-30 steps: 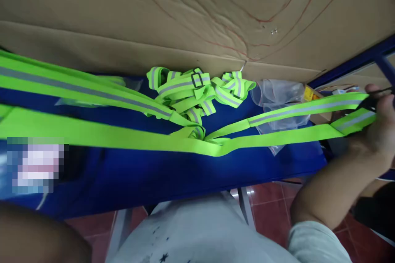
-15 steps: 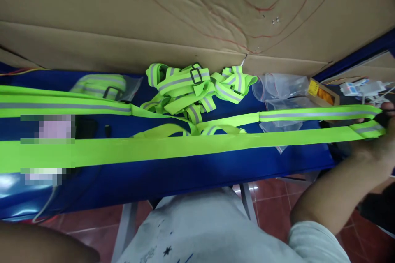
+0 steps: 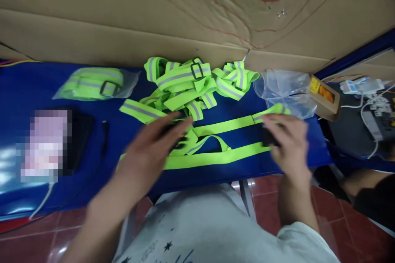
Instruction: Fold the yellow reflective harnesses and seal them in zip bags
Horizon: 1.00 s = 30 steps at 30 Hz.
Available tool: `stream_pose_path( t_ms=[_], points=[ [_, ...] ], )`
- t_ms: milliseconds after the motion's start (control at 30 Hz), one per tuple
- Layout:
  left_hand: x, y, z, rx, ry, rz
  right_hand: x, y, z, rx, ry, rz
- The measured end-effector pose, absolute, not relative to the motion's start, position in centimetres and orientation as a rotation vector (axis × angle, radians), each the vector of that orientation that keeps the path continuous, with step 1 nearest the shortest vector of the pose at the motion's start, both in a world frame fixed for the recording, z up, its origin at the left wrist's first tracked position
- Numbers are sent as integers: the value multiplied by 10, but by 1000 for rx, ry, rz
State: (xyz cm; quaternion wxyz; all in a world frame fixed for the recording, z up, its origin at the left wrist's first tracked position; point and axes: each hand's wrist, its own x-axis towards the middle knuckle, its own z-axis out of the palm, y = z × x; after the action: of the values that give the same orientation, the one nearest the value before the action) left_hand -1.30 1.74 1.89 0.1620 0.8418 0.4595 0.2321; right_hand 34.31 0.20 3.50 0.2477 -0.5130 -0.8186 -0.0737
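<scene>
Neon yellow-green reflective strap (image 3: 216, 158) with a grey centre stripe lies looped on the blue surface (image 3: 37, 86), near its front edge, between both hands.

Left hand (image 3: 154, 141): palm down, fingers straight and spread, pressing flat on the strap's left part. Grip open, nothing enclosed.

Right hand (image 3: 288, 139): fingers bent over the strap's right end and a dark piece under them. Motion blur, so cannot tell whether the grip is closed.

Behind the strap: heap of straps (image 3: 185, 84) of the same kind, one black buckle (image 3: 196, 70) on top. Left of it, a bagged strap (image 3: 92, 83). Right of it, clear plastic bags (image 3: 284, 86), touching a small cardboard box (image 3: 324, 95). Its yellow label is too small to read. Cardboard sheet (image 3: 123, 16) at the back carries red scribble lines, no legible writing.
</scene>
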Motion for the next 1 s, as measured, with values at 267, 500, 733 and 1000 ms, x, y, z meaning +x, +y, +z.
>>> stream_pose_path(
  t_ms=[267,500,733,1000],
  points=[
    [26,12,-6,2634,1210,613,262,5,10,-1172,-2412,64],
    [35,15,7,2825,1277,480,245,12,11,-1274,-2491,-19],
    [29,60,81,2592,1048,822,249,55,75,-1047,-2302,70],
    [24,99,124,1637,840,1073,240,92,136,-895,-1803,355]
  ],
)
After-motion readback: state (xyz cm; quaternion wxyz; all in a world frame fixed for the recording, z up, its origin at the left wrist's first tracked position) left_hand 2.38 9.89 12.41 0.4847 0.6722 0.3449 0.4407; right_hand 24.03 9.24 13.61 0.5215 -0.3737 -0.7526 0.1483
